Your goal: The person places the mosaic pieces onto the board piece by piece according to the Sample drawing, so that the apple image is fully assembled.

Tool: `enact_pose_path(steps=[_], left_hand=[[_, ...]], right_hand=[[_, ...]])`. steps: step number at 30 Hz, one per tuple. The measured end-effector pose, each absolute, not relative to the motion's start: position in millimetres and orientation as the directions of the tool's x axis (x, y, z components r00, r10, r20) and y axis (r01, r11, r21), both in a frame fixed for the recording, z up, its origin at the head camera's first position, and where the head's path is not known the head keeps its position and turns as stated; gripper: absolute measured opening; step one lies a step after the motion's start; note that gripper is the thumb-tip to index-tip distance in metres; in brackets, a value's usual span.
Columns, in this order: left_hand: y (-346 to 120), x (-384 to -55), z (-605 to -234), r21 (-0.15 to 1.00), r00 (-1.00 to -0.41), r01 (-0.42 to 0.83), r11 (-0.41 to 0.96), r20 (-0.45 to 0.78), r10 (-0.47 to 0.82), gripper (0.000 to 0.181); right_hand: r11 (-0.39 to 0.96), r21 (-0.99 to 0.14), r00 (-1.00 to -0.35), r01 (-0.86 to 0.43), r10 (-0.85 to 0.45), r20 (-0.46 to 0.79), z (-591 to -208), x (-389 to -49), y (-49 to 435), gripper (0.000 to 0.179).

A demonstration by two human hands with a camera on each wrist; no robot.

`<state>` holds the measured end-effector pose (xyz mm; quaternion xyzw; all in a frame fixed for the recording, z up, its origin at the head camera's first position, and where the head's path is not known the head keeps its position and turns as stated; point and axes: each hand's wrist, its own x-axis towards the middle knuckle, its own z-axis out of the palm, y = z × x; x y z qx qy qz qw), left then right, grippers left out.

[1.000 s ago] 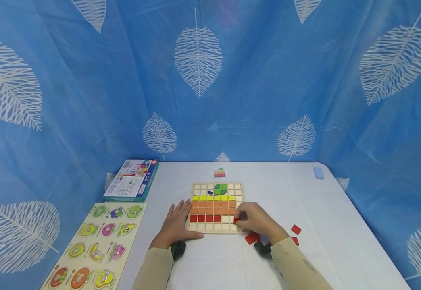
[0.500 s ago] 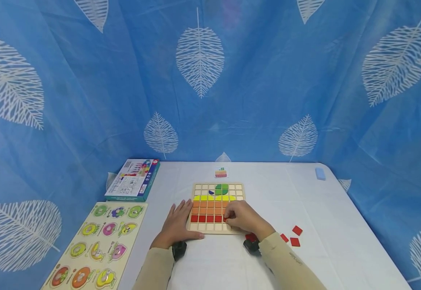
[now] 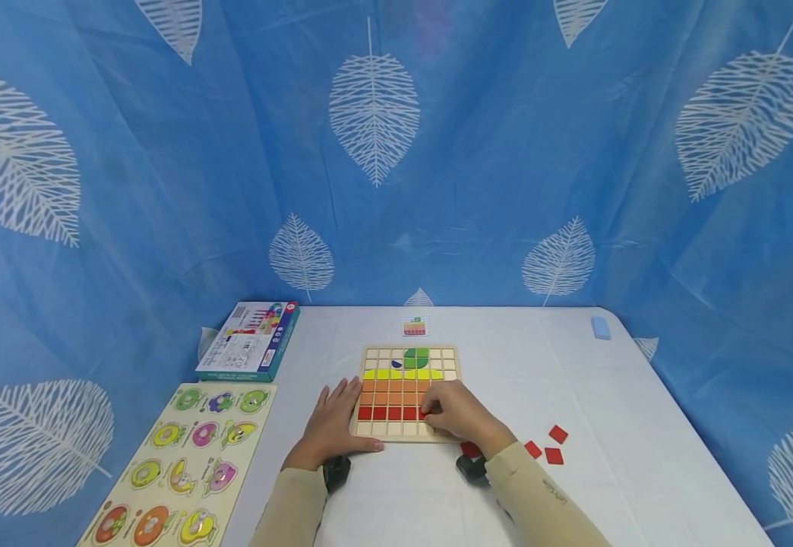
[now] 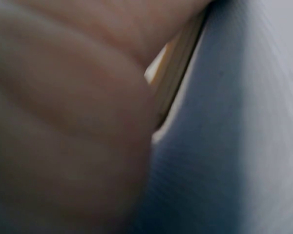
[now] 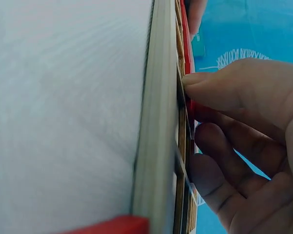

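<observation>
A wooden grid board (image 3: 386, 430) lies in the middle of the table in the head view, bearing rows of yellow, orange and red tiles plus green and blue pieces. The left hand (image 3: 331, 422) rests flat along its left edge, fingers spread and thumb at the front edge. Over the right part of the red row, the right hand (image 3: 460, 409) pinches a red square tile (image 3: 422, 413) low at the grid. Seen from the right wrist, the thumb (image 5: 202, 84) presses at the grid's surface, with red showing under it. In the left wrist view the palm hides most of the board.
Several loose red tiles (image 3: 554, 456) lie right of the board, some partly behind the right wrist. A small pattern card (image 3: 415, 326) sits behind it. At left are a puzzle box (image 3: 249, 339) and a fruit puzzle board (image 3: 187, 456); a blue block (image 3: 600, 327) is far right.
The right hand has moved left along the red row with its tile, then stayed there for the last half second. The left hand has kept its place.
</observation>
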<state>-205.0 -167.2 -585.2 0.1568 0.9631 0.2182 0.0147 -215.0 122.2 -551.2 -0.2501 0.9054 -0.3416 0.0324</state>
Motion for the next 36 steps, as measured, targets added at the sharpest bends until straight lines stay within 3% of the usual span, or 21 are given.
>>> enact_pose_path(steps=[12,18,25,36], left_hand=[[-165.2,-205.7,-587.8,0.436,-0.949,0.294,0.85,0.027,0.315,0.135],[-165.5,-205.3,-585.9,0.43,-0.947,0.306,0.849,0.044,0.319,0.134],[-165.3,-204.9,-582.2,0.428,-0.949,0.296,0.854,0.03,0.314,0.134],[-166.6,-205.7,-582.7,0.429,-0.952,0.29,0.856,0.033,0.306,0.134]], right_hand=[[0.58,-0.687,-0.888,-0.438,-0.399,0.23,-550.4,-203.1,153.1,0.014],[0.607,-0.714,-0.927,-0.35,-0.332,0.172,-550.7,-194.4,186.9,0.014],[0.604,-0.714,-0.904,-0.354,-0.417,0.095,-553.1,-178.8,217.6,0.022],[0.54,-0.689,-0.829,-0.484,-0.534,0.164,-551.6,-161.2,216.8,0.025]])
